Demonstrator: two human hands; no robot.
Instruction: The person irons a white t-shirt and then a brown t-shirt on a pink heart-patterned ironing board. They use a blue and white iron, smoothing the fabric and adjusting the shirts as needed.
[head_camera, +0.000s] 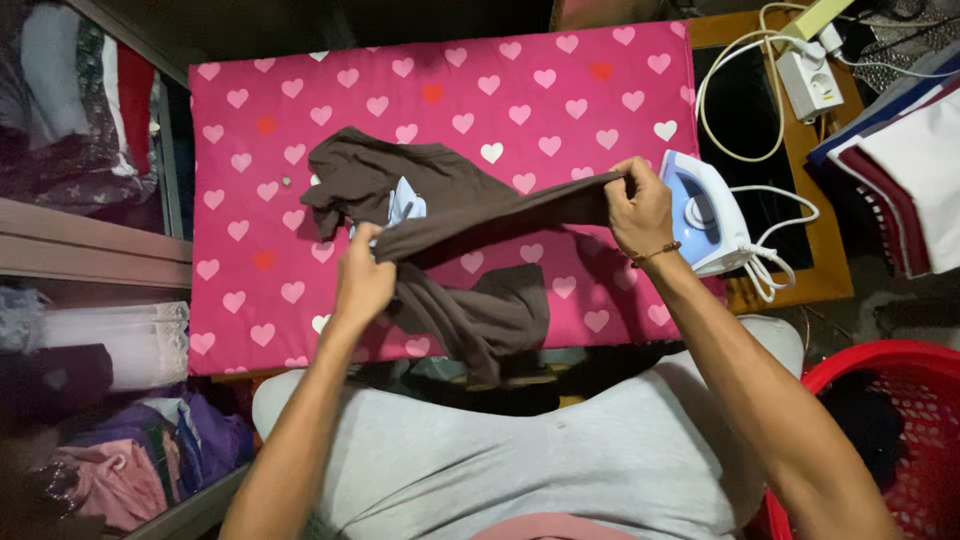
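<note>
Our fingers are clenched on cloth at both ends: the left hand pinches one end of a taut edge of the brown garment, and the right hand bunches the other end in a closed fist. Between the two grips the fabric is stretched into a straight ridge, lifted just off the pink heart-print ironing board, while the rest of the garment sags below it toward our body and spreads crumpled toward the far left of the board. A pale label shows inside it.

We judge that we are at the stretching and squaring stage, pulling an edge true before the garment lies flat. The next move, as we read it, calls for lowering that ridge onto the board without letting go early, then smoothing the crumpled part.

For room, the far half of the board and its left portion are bare pink cover, so the cloth has space to spread there. The near edge is tight: a fold already hangs over it. On the right, the blue and white iron stands just beside our right hand, at the board's edge, its white cord looped beyond. A red basket sits low on the right, and shelves of folded cloth close the left side.
</note>
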